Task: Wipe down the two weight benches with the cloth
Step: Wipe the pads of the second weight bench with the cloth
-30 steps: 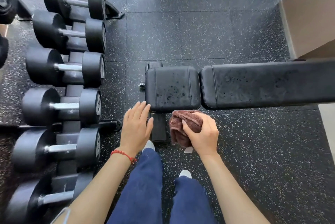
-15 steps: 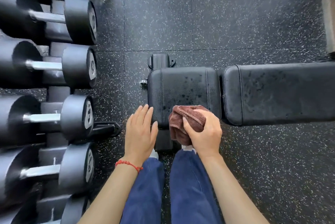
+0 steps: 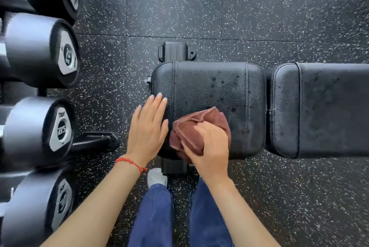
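Note:
A black weight bench lies across the view, its square seat pad in the middle and the long back pad running off to the right. Both pads carry wet drops. My right hand is shut on a bunched brown cloth, which rests on the near part of the seat pad. My left hand lies flat with fingers straight on the seat pad's left near corner. Only one bench is in view.
A rack of black dumbbells fills the left edge, with a rack foot reaching toward the bench. Speckled black rubber floor stretches beyond and to the right. My legs in blue trousers stand right below the bench.
I have leaned in closer over the bench. My right hand carried the cloth from the seat pad's near edge up onto its top, and my left hand came to rest on the pad's corner.

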A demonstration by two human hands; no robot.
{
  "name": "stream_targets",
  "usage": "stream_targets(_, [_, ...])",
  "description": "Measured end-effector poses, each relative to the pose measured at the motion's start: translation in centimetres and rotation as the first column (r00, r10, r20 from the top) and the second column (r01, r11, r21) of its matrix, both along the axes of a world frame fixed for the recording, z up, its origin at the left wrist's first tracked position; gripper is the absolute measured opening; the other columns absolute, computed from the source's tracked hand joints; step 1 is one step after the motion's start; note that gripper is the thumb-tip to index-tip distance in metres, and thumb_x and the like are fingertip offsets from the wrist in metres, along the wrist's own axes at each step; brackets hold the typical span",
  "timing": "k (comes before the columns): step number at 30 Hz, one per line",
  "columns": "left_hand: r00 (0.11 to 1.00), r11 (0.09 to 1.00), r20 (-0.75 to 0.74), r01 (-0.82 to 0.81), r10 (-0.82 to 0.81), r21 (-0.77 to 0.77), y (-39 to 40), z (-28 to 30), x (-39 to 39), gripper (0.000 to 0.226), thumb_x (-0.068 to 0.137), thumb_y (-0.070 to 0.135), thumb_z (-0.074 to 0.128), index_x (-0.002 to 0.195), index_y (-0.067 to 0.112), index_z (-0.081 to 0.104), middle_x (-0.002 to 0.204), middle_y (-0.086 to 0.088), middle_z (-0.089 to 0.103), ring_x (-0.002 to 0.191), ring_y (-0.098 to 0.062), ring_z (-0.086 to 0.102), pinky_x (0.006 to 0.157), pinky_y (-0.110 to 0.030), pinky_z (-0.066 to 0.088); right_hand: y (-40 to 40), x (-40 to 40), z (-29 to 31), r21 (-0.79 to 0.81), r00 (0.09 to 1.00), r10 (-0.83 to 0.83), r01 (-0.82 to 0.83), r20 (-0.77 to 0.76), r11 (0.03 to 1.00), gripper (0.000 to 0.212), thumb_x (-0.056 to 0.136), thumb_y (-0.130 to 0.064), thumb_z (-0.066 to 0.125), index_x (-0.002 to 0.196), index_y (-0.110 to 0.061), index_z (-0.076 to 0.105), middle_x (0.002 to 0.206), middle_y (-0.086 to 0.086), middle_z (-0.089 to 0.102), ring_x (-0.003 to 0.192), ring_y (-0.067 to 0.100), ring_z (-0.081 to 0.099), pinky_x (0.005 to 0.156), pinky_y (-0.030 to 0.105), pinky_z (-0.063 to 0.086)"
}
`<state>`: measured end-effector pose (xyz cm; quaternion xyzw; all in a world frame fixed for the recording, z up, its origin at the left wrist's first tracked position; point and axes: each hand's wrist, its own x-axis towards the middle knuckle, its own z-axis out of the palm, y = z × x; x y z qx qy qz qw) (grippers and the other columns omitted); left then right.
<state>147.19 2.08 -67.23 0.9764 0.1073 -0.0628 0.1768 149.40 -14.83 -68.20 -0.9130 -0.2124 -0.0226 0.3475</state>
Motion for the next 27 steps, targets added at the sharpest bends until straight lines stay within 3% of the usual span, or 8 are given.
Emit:
stream_targets(4, [0.996, 0.997, 0.058, 0.067, -0.069, 0.040, 1.4, -2.6, 1.7, 0.049, 0.092, 0.022, 0.034, 0.135, 0.002, 0.044, 0.144, -0.014, 0.040, 0.133, -0.031, 0.036, 0.105, -0.052, 0.032, 0.3, -1.3, -1.8, -0.025, 0.996, -0.008, 0.010, 0.093, 1.000, 0.039, 0.080, -0.028, 0.068, 0.109, -0.008, 0.053, 0.109, 0.017, 0.065, 0.112, 0.027, 0.053, 0.104, 0.040, 0.036])
stream_targets(14, [0.969, 0.991, 0.235, 0.098, -0.074, -0.092, 2.7, -4.7, 4.5, 0.045, 0.093, 0.011, 0.032, 0.136, -0.002, 0.041, 0.144, -0.017, 0.037, 0.136, -0.030, 0.029, 0.112, -0.047, 0.022, 2.1, -2.4, -2.3, -0.030, 0.972, -0.144, 0.152, 0.188, 0.988, 0.037, 0.079, -0.031, 0.070, 0.104, -0.009, 0.053, 0.099, 0.016, 0.067, 0.104, 0.026, 0.057, 0.093, 0.043, 0.043])
stream_targets(18, [0.961, 0.989, 0.267, 0.102, -0.070, -0.108, 2.9, -5.1, 4.5, 0.045, 0.093, 0.009, 0.032, 0.136, -0.002, 0.041, 0.144, -0.016, 0.037, 0.136, -0.028, 0.028, 0.112, -0.046, 0.022, 2.2, -0.3, -2.9, -0.084, 0.956, -0.059, 0.086, 0.286, 0.993, 0.036, 0.087, -0.039, 0.058, 0.102, -0.007, 0.053, 0.093, 0.016, 0.067, 0.099, 0.027, 0.056, 0.088, 0.044, 0.043])
stream_targets(20, [0.959, 0.988, 0.276, 0.099, -0.063, -0.120, 2.9, -5.1, 4.6, 0.045, 0.093, 0.008, 0.032, 0.136, -0.002, 0.041, 0.144, -0.016, 0.037, 0.136, -0.027, 0.028, 0.112, -0.047, 0.022, 2.6, 0.9, -3.1, -0.096, 0.950, -0.048, 0.081, 0.310, 0.992, 0.036, 0.084, -0.037, 0.061, 0.102, -0.007, 0.054, 0.093, 0.016, 0.067, 0.096, 0.027, 0.056, 0.088, 0.044, 0.042])
stream_targets(27, [0.959, 0.989, 0.278, 0.092, -0.057, -0.115, 2.8, -5.1, 4.4, 0.045, 0.093, 0.009, 0.031, 0.136, -0.001, 0.042, 0.145, -0.015, 0.037, 0.136, -0.027, 0.029, 0.112, -0.045, 0.021, 6.6, 9.4, -2.9, -0.074, 0.918, -0.224, 0.262, 0.328, 0.962, 0.038, 0.082, -0.038, 0.064, 0.093, -0.002, 0.065, 0.088, 0.013, 0.065, 0.089, 0.025, 0.051, 0.085, 0.041, 0.041])
